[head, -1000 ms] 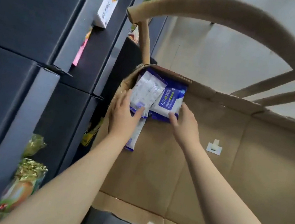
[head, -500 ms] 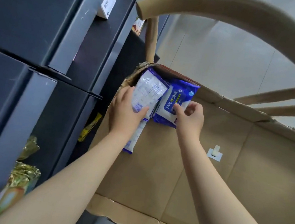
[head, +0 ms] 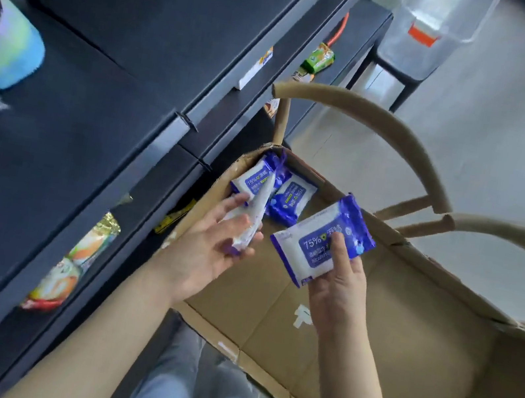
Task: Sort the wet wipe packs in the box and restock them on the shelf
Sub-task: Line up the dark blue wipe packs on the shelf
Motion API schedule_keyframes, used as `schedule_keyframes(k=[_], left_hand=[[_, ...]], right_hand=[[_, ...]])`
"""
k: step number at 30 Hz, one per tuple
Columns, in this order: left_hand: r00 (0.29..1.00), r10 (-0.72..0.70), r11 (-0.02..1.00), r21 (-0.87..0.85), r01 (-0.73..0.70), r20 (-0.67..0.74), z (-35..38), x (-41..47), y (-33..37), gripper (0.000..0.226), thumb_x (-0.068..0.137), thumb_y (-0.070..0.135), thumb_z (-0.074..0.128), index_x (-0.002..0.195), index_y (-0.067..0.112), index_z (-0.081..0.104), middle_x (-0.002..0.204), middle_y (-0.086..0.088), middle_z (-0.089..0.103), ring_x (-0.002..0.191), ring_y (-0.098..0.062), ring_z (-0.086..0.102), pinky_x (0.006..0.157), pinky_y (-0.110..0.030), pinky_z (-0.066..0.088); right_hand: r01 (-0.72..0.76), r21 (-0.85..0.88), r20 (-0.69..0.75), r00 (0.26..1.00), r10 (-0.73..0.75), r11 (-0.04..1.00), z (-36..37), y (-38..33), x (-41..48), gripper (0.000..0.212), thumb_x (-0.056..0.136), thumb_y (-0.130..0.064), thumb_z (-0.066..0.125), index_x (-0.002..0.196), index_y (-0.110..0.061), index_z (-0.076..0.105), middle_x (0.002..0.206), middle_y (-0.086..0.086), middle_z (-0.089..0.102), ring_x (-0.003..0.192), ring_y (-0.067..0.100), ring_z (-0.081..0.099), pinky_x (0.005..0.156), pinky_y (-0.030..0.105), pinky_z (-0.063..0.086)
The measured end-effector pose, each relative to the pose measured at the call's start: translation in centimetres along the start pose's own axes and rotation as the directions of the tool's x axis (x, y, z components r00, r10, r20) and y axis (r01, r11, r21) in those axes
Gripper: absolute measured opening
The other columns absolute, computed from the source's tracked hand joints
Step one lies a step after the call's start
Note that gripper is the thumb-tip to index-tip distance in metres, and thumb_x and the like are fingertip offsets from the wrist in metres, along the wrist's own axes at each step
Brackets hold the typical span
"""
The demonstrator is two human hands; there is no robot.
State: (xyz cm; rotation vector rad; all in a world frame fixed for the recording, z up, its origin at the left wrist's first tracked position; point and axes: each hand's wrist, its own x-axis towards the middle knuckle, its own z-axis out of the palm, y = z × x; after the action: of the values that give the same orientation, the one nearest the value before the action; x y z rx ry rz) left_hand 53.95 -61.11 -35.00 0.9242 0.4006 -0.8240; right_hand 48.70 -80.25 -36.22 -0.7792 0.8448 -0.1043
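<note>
Two wet wipe packs held over a cardboard box by the dark shelf

The brown box stands open on a pale floor, with the shelf at its 9 o'clock and a curved chair back at 12. The right hand grips a blue-and-white pack, face up and thumb on top. The left hand clasps a second pack edge-on. Two more packs lie in the box's corner, at 12 o'clock from the left hand.

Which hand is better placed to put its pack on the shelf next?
Probably the left hand: it grips a pack and is nearer the shelf. The right hand is farther away, over the box.
</note>
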Motion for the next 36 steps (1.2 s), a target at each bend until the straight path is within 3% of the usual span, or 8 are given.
schedule_keyframes(k=[4, 10, 13, 16, 20, 28, 33, 36], left_hand=[[0.99, 0.128, 0.977, -0.181, -0.115, 0.066, 3.9, -9.9, 1.3, 0.081, 0.061, 0.04, 0.092, 0.132, 0.014, 0.062, 0.123, -0.017, 0.064, 0.103, -0.026, 0.066, 0.077, -0.031, 0.056], [0.933, 0.35, 0.925, -0.188, -0.33, 0.082, 6.1, -22.9, 3.6, 0.081, 0.062, 0.049, 0.086, 0.128, 0.007, 0.064, 0.131, -0.019, 0.06, 0.11, -0.03, 0.062, 0.081, -0.036, 0.055], [0.9, 0.435, 0.893, -0.121, -0.434, -0.016, 5.5, -28.1, 4.6, 0.077, 0.073, 0.049, 0.079, 0.134, 0.008, 0.057, 0.133, -0.019, 0.06, 0.112, -0.034, 0.064, 0.078, -0.038, 0.058], [0.85, 0.497, 0.857, -0.057, -0.512, -0.176, 3.6, -33.0, 5.2, 0.059, 0.085, 0.046, 0.058, 0.133, 0.012, 0.055, 0.125, -0.017, 0.066, 0.106, -0.04, 0.067, 0.071, -0.04, 0.06], [0.722, 0.582, 0.794, 0.069, -0.604, -0.375, -0.6, -40.7, 5.1, 0.057, 0.079, 0.05, 0.059, 0.124, 0.015, 0.061, 0.112, -0.018, 0.071, 0.095, -0.039, 0.071, 0.062, -0.037, 0.06], [0.401, 0.607, 0.721, 0.264, -0.641, -0.686, -11.5, -56.1, 1.9, 0.034, 0.091, 0.052, 0.058, 0.112, 0.025, 0.063, 0.091, -0.01, 0.077, 0.072, -0.033, 0.074, 0.042, -0.026, 0.05], [0.385, 0.56, 0.746, 0.244, -0.619, -0.734, -16.3, -62.0, 0.6, 0.04, 0.09, 0.059, 0.056, 0.105, 0.023, 0.063, 0.086, -0.012, 0.076, 0.074, -0.031, 0.075, 0.063, -0.04, 0.062], [0.358, 0.579, 0.728, 0.267, -0.631, -0.733, -18.3, -63.9, 0.5, 0.039, 0.089, 0.056, 0.06, 0.107, 0.021, 0.062, 0.089, -0.012, 0.076, 0.077, -0.033, 0.074, 0.056, -0.035, 0.06]], right_hand=[[0.015, -0.081, 0.109, 0.994, -0.006, 0.997, 2.5, -5.2, -7.4, 0.024, 0.087, -0.027, 0.066, 0.107, -0.013, 0.064, 0.096, 0.007, 0.077, 0.081, 0.02, 0.074, 0.068, 0.037, 0.062], [0.12, -0.253, 0.367, 0.93, -0.019, 0.96, 8.0, -9.1, -16.2, 0.041, 0.087, -0.033, 0.069, 0.12, -0.01, 0.062, 0.107, 0.013, 0.074, 0.092, 0.028, 0.072, 0.084, 0.048, 0.057], [0.187, -0.292, 0.447, 0.894, -0.039, 0.938, 11.3, -8.9, -20.1, 0.038, 0.088, -0.031, 0.071, 0.119, -0.009, 0.064, 0.109, 0.014, 0.073, 0.101, 0.038, 0.068, 0.095, 0.054, 0.051], [0.257, -0.316, 0.543, 0.838, -0.048, 0.913, 14.3, -7.6, -24.1, 0.019, 0.086, -0.03, 0.073, 0.1, -0.018, 0.069, 0.096, 0.006, 0.075, 0.076, 0.02, 0.066, 0.072, 0.032, 0.051], [0.296, -0.322, 0.625, 0.78, -0.033, 0.899, 17.6, -4.4, -29.7, 0.017, 0.083, -0.022, 0.077, 0.097, -0.013, 0.072, 0.083, 0.006, 0.074, 0.056, 0.012, 0.061, 0.053, 0.023, 0.052], [0.138, -0.289, 0.754, 0.643, 0.136, 0.947, 21.5, 5.2, -40.5, 0.008, 0.082, -0.002, 0.073, 0.088, -0.005, 0.069, 0.088, 0.016, 0.072, 0.076, 0.032, 0.073, 0.07, 0.039, 0.061], [0.186, -0.368, 0.781, 0.593, 0.195, 0.911, 23.5, 10.9, -45.2, 0.012, 0.083, -0.011, 0.075, 0.093, -0.011, 0.069, 0.089, 0.01, 0.073, 0.077, 0.023, 0.072, 0.065, 0.033, 0.059], [0.18, -0.444, 0.743, 0.621, 0.249, 0.878, 24.7, 13.4, -46.4, 0.011, 0.083, -0.018, 0.077, 0.091, -0.014, 0.07, 0.081, 0.006, 0.071, 0.06, 0.017, 0.067, 0.054, 0.024, 0.054]])
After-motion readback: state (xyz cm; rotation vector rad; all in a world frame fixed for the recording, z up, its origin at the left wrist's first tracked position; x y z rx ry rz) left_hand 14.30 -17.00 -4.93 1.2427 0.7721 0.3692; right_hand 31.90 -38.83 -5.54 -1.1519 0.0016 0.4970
